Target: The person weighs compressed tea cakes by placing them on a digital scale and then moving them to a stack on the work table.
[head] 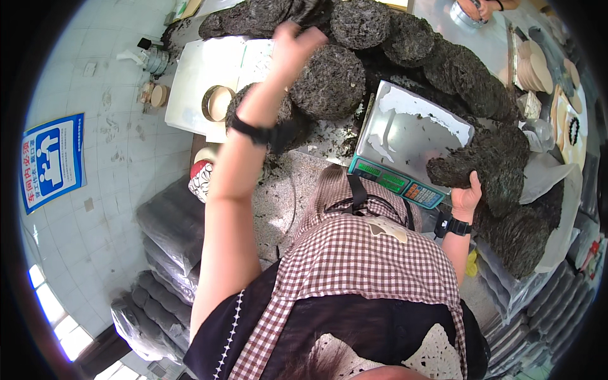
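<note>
My right hand (465, 195), at the near right corner of a digital scale (413, 123), grips the edge of a dark dried seaweed cake (451, 168), seemingly laver. The cake overhangs the scale's metal pan. Its fingers are mostly hidden under the cake; the thumb points up. My left hand (297, 42) stretches far forward, blurred, beside a folded dark piece (306, 9) at the back of the pile. Whether it holds that piece is unclear. Just below it lies a round seaweed cake (327, 81). Scraps of dark flakes are scattered on the pan.
More round cakes (359, 23) curve along the back and a heap (503, 166) stands at right. A white board (204, 80) carries a ring mould (218, 103). Bagged dark rolls (166, 228) sit at left. A co-worker's hands (482, 9) hold a metal tin (463, 16) at far right.
</note>
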### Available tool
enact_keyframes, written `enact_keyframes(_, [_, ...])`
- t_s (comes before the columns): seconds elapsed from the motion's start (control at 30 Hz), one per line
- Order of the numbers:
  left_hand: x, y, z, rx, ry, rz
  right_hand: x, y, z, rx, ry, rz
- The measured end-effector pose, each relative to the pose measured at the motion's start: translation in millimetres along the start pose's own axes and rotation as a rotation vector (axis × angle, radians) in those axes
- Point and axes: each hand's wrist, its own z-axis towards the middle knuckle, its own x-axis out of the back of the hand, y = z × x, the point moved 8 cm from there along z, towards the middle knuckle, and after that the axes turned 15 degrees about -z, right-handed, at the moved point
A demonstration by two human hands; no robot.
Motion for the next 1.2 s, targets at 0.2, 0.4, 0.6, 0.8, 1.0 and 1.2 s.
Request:
enact_keyframes(0.2, [-88,-55,-78,0.009,-0.281,1.137,-5,9,9,0.005,-0.029,-0.054])
enact_keyframes(0.4, [-75,-51,-71,-0.161,-0.289,0.991,7,-9,-12,-0.039,-0.044,-0.135])
enact_keyframes(0.6, [-54,-67,-63,-0.244,-0.304,0.706,2,21,-63,-0.283,-0.256,-0.408])
enact_keyframes(0.8, [-67,51,-148,-1.068,0.150,0.594,24,22,-94,-0.113,-0.084,-0.114])
enact_keyframes(1.0, [-109,15,-165,-0.287,0.208,-0.799,67,-8,-86,-0.041,0.159,-0.009])
enact_keyframes(1.2, [-193,19,-209,-0.522,-0.191,-0.222,68,-30,-90,0.088,0.145,-0.044])
